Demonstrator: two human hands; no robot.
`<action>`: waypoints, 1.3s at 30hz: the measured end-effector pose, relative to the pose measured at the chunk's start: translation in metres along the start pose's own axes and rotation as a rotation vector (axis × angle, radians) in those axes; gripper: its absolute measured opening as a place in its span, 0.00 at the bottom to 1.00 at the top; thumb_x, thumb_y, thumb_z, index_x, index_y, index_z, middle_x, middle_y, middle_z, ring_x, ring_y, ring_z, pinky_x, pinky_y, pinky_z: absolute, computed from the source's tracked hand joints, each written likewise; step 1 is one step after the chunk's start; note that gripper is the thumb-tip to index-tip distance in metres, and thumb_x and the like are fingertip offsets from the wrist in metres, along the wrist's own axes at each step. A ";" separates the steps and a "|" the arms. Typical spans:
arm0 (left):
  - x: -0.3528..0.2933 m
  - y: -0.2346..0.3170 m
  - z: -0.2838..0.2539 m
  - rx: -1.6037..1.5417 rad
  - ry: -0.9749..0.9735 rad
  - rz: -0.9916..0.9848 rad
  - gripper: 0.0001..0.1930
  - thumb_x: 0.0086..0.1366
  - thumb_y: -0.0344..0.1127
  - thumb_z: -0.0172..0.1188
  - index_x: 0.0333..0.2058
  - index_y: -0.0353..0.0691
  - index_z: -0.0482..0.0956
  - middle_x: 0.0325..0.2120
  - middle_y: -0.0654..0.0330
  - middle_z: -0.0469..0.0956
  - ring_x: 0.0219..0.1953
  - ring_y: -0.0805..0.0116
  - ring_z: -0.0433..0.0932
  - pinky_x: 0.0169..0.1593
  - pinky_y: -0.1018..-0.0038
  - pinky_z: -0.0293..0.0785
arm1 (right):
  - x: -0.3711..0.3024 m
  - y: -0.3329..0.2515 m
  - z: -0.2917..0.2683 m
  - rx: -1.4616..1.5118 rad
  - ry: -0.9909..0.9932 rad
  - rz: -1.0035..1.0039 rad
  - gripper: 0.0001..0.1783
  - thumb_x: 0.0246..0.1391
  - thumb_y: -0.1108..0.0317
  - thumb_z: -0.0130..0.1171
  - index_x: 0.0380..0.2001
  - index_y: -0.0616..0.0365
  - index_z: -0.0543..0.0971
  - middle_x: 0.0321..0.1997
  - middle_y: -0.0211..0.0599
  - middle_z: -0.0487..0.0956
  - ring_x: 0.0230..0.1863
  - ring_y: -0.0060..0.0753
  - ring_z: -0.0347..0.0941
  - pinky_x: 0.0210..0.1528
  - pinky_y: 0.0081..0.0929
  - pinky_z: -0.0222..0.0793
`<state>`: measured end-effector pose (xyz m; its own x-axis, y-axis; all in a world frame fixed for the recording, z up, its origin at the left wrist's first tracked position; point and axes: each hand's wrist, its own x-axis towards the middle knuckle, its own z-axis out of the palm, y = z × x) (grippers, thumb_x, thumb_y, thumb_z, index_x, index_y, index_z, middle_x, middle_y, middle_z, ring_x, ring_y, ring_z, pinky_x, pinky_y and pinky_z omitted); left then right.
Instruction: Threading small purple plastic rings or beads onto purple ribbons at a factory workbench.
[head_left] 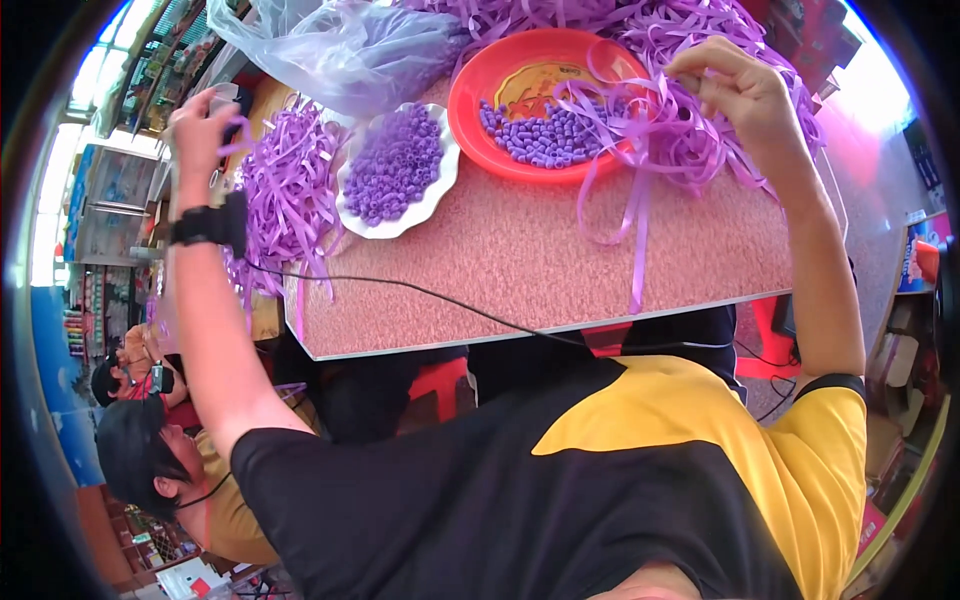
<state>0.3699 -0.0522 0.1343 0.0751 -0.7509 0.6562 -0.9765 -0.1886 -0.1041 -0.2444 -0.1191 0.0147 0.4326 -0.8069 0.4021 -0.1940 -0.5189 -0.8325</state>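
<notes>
Toward the near table edge (pixel 460 337), a ribbon (pixel 638 245) is laid lengthwise, its long axis pointing away toward loops beside the right hand (pixel 745 95). Beads (pixel 550 147) are held in the red dish (pixel 466 130), left of and nearer than the right fingertips, which are pressed together; whether ribbon is pinched cannot be told. The left hand (pixel 195 135) is set well apart, its fingers bent, their grip unclear.

The head view faced steeply down
It looked through a wide fisheye from the wearer's head; the shirt (pixel 500 500) filled the near, lower part; the tabletop (pixel 450 270) lay farther out, above centre; shelving (pixel 165 70) bent along the left rim.
</notes>
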 end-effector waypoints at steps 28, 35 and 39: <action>-0.075 0.309 0.101 -0.648 -0.469 0.190 0.07 0.50 0.29 0.65 0.29 0.34 0.84 0.23 0.51 0.81 0.27 0.57 0.81 0.34 0.66 0.75 | -0.023 -0.002 0.023 -0.061 -0.034 -0.091 0.10 0.55 0.83 0.56 0.40 0.65 0.80 0.34 0.35 0.81 0.36 0.24 0.77 0.41 0.20 0.71; -0.091 0.344 0.044 -1.667 -0.722 -0.515 0.09 0.63 0.24 0.59 0.41 0.28 0.79 0.31 0.57 0.80 0.28 0.69 0.76 0.32 0.75 0.73 | -0.024 0.005 0.028 -0.136 -0.023 -0.134 0.13 0.54 0.84 0.55 0.42 0.62 0.82 0.39 0.39 0.83 0.40 0.29 0.79 0.44 0.23 0.73; -0.123 0.363 0.022 -2.184 -0.814 -0.644 0.11 0.68 0.26 0.55 0.47 0.28 0.75 0.37 0.52 0.78 0.37 0.65 0.77 0.37 0.73 0.74 | -0.028 -0.004 0.036 -0.129 -0.006 -0.219 0.12 0.54 0.81 0.58 0.42 0.61 0.82 0.38 0.40 0.83 0.39 0.32 0.80 0.42 0.26 0.74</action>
<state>0.0108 -0.0428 -0.0006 -0.1663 -0.9834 -0.0733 0.5020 -0.1484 0.8521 -0.2239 -0.0844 -0.0073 0.4817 -0.6700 0.5649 -0.2060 -0.7131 -0.6702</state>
